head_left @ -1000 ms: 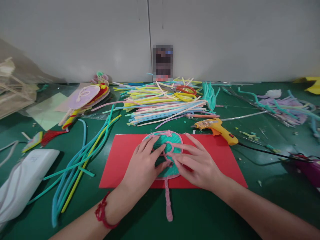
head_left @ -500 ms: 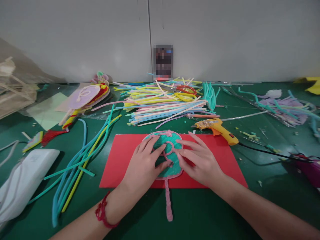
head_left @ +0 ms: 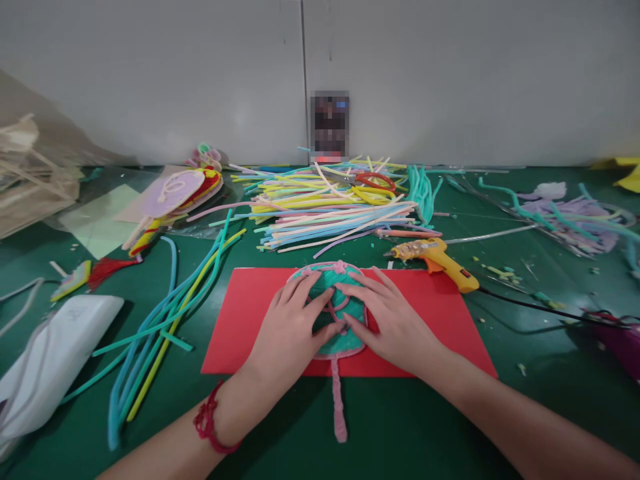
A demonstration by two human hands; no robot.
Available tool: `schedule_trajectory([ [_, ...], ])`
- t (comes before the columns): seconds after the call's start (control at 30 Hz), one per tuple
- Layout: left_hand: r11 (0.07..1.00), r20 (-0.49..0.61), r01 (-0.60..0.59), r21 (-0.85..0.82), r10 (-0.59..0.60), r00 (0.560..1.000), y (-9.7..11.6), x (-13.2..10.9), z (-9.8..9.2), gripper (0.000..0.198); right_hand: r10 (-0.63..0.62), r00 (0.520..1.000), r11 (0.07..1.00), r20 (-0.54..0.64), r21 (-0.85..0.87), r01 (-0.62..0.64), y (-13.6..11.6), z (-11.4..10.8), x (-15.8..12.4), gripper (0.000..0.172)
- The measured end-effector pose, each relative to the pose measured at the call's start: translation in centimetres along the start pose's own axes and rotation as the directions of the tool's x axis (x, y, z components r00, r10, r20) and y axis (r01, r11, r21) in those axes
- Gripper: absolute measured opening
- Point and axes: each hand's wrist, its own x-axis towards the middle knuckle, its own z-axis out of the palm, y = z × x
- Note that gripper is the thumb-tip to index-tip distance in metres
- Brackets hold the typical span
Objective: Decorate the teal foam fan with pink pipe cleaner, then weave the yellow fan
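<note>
A round teal fan [head_left: 340, 346] with a pink fuzzy rim and a pink wrapped handle [head_left: 339, 410] lies on a red sheet [head_left: 440, 320]. On its face is a curved pink pipe cleaner [head_left: 341, 307], partly covered by fingers. From the left, my left hand [head_left: 293, 320] rests over the fan, thumb and index finger bent around the pink piece and gripping it. My right hand [head_left: 395, 320] mirrors it on the other side, its index finger and thumb tips on the same piece. The two thumbs nearly meet near the fan's middle.
Behind the sheet lie bundled pipe cleaners [head_left: 325, 223] with scissors [head_left: 375, 187] on top. A yellow glue gun [head_left: 445, 263] lies at the right, its cord trailing. Loose pipe cleaners [head_left: 170, 320], a white device [head_left: 70, 360] and a lilac fan [head_left: 175, 190] are leftward.
My right hand has shifted slightly left and lies flatter; its index and thumb have spread onto the pink pipe cleaner. The pink loop has moved lower between the hands. My left hand stays nearly still.
</note>
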Motion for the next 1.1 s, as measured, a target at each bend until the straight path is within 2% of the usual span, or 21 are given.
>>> schedule_trajectory([
  [0.4, 1.0, 0.038, 0.015, 0.002, -0.015, 0.999, -0.01, 0.06, -0.08, 0.043, 0.036, 0.998, 0.999, 0.056, 0.036, -0.038, 0.34, 0.2, -0.13, 0.033],
  [0.53, 0.999, 0.032, 0.016, 0.036, -0.017, 0.999, 0.06, -0.06, -0.1, 0.039, 0.045, 0.998, 0.998, 0.052, 0.049, -0.048, 0.42, 0.3, -0.2, 0.032],
  [0.67, 0.997, 0.018, 0.045, 0.061, -0.046, 0.999, 0.14, -0.18, -0.06, 0.046, 0.057, 0.996, 0.997, 0.065, 0.056, -0.061, 0.33, 0.2, -0.16, 0.034],
  [0.83, 0.998, 0.001, 0.038, 0.04, -0.039, 0.999, 0.22, -0.11, -0.21, 0.044, 0.047, 0.998, 0.998, 0.041, 0.048, -0.049, 0.09, -0.07, 0.03, 0.037],
  [0.93, 0.999, 0.004, 0.036, 0.032, -0.036, 0.999, 0.27, -0.02, -0.28, 0.043, 0.015, 0.997, 0.999, 0.072, 0.031, -0.018, 0.0, -0.08, 0.15, 0.036],
  [1.1, 0.999, -0.002, 0.032, 0.01, -0.032, 0.999, 0.26, -0.03, -0.24, 0.041, 0.049, 0.998, 0.998, 0.046, 0.023, -0.051, -0.08, -0.12, 0.18, 0.035],
])
